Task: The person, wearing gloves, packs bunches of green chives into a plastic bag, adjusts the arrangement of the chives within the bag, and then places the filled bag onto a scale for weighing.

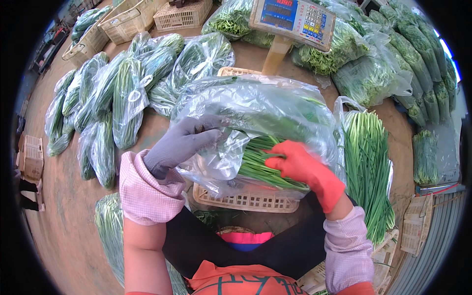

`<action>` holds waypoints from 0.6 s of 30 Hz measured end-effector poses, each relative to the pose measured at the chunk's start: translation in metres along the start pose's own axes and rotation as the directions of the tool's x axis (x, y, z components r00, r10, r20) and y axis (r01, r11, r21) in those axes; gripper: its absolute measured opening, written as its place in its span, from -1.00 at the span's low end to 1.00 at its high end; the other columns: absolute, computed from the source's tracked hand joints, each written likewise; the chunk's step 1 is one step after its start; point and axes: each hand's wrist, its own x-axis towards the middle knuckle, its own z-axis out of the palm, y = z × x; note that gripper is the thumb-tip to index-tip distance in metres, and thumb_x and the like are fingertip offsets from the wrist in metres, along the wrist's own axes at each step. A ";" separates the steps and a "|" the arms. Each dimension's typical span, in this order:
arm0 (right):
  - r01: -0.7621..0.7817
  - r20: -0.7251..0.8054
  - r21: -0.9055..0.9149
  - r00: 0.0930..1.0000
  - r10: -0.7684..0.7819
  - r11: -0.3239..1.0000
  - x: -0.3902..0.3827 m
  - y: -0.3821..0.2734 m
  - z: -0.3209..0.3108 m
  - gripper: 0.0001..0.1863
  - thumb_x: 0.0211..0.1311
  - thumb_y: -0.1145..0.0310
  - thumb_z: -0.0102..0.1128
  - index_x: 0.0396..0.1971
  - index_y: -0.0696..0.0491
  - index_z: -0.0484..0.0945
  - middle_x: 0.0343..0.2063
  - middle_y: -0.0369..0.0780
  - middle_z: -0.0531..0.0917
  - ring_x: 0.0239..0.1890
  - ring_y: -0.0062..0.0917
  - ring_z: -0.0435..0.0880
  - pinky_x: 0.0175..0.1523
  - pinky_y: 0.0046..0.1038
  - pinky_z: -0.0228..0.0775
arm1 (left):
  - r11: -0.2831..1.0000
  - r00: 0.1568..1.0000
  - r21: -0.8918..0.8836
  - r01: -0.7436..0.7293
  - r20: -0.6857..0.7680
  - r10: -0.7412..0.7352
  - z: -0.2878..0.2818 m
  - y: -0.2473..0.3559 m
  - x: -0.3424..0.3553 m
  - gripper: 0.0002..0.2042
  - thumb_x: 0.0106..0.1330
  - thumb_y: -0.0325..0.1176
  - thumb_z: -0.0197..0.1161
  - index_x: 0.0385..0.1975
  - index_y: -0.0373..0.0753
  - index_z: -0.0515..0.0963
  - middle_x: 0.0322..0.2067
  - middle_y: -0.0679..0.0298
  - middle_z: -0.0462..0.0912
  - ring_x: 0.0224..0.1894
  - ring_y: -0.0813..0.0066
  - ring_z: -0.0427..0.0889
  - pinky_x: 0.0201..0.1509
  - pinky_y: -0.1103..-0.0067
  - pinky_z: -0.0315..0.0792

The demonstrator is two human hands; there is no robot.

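Observation:
My left hand (184, 145), in a grey glove, pinches the crumpled opening of a large clear plastic bag (255, 101) at the centre. My right hand (305, 169), in a red rubber glove, has its fingers curled on a bunch of long green stalks (258, 155) lying in the bag's mouth. The bag rests on a cream plastic crate (246, 201) in front of me, between my legs. Just right of the bag, a long, loose heap of similar green stalks (368, 177) lies with pale ends toward the back.
A digital scale (290, 22) stands behind the bag. Bagged greens lie on the left (128, 98) and are piled at the back right (418, 73). Crates (123, 22) stand at the back left and right (417, 223). Another person's legs (30, 194) show at the far left edge.

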 end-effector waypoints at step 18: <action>0.170 -0.242 0.957 0.914 0.326 0.233 -0.027 0.014 -0.011 -0.74 0.31 0.30 0.10 -0.22 0.23 0.47 -0.39 -0.16 0.63 -0.24 -0.34 0.69 -0.10 -0.40 0.53 | 0.613 0.868 0.658 -0.437 0.132 0.478 0.114 -0.024 0.034 -0.33 -0.07 -0.25 0.39 0.14 -0.19 0.35 0.16 0.00 0.29 0.17 0.00 0.32 0.19 0.31 0.26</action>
